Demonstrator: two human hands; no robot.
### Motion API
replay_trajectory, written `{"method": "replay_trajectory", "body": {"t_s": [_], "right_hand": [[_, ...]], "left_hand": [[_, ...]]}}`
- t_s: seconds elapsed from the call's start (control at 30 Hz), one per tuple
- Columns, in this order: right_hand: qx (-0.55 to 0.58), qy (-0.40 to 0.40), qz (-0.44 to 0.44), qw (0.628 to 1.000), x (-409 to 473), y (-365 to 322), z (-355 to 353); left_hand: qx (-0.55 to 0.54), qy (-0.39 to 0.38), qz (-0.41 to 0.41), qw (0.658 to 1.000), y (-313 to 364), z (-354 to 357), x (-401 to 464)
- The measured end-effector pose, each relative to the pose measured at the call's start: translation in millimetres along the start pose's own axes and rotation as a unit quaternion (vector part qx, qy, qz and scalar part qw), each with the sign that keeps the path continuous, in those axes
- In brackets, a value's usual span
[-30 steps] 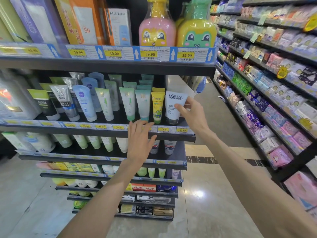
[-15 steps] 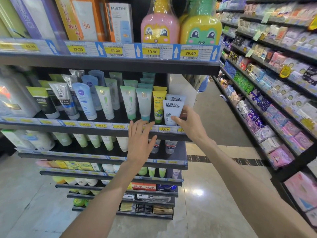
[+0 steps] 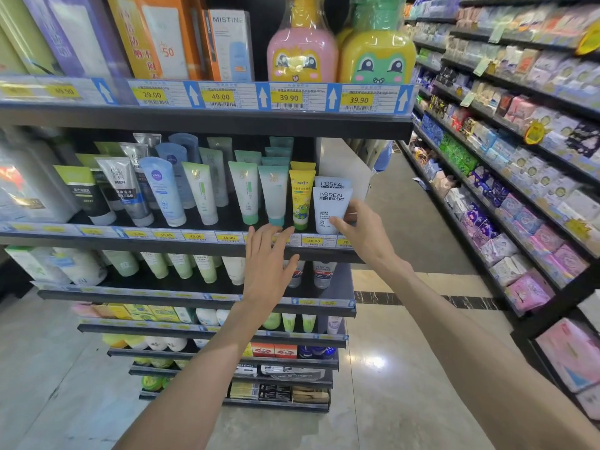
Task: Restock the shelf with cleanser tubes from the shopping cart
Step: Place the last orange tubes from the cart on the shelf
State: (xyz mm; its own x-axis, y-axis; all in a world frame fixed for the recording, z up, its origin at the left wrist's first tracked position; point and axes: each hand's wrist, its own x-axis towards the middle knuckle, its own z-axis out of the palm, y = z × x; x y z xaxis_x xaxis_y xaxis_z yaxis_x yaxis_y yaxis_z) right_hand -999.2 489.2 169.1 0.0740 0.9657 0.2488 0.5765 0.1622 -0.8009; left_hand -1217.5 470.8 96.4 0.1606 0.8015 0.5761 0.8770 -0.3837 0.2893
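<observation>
A white tube (image 3: 331,211) was being set on the shelf (image 3: 181,243), at about 3 o'clock in the row. It was held by the right hand (image 3: 363,235), with the thumb and fingers pinched on its low right side. It stood cap down, just in front of a second white tube (image 3: 332,182) with the same blue words. A yellow tube (image 3: 301,198) stood just beside it at 9 o'clock.

The left hand (image 3: 268,264) was held wide and flat, with straight fingers near the shelf's front edge. Nothing was held in it. Whether the edge was touched could not be told.

The step in hand was judged to be the placing of this tube. Next, the tube would need to be let go gently, so that it stayed up. Then another would have to be fetched from the cart, which was not seen.

The tubes looked soft and smooth, like plastic, wide and flat at the top and round at the cap. The shelf looked hard and dark, with shiny price tags (image 3: 313,241) along its front.
</observation>
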Motion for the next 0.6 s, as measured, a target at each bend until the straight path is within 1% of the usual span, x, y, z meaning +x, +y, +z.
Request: {"method": "replay_trajectory", "body": {"t_s": [0.1,0.17,0.33,0.43,0.6], "right_hand": [[-0.012,-0.006,-0.003,1.000,-6,-2,-4],[-0.032,0.004,-0.016,0.999,-13,0,-9],[-0.159,0.016,-0.034,0.987,-40,14,-28],[-0.227,0.023,-0.041,0.973,-58,27,-42],[-0.313,0.015,-0.017,0.949,-102,65,-74]], "left_hand": [[0.008,-0.015,0.004,1.000,-1,-3,0],[0.019,-0.026,0.009,0.999,-1,-5,-1],[0.043,-0.047,0.032,0.997,10,-5,-14],[0.055,-0.052,0.046,0.996,27,-2,-26],[0.026,-0.079,0.063,0.995,79,11,-46]]}}
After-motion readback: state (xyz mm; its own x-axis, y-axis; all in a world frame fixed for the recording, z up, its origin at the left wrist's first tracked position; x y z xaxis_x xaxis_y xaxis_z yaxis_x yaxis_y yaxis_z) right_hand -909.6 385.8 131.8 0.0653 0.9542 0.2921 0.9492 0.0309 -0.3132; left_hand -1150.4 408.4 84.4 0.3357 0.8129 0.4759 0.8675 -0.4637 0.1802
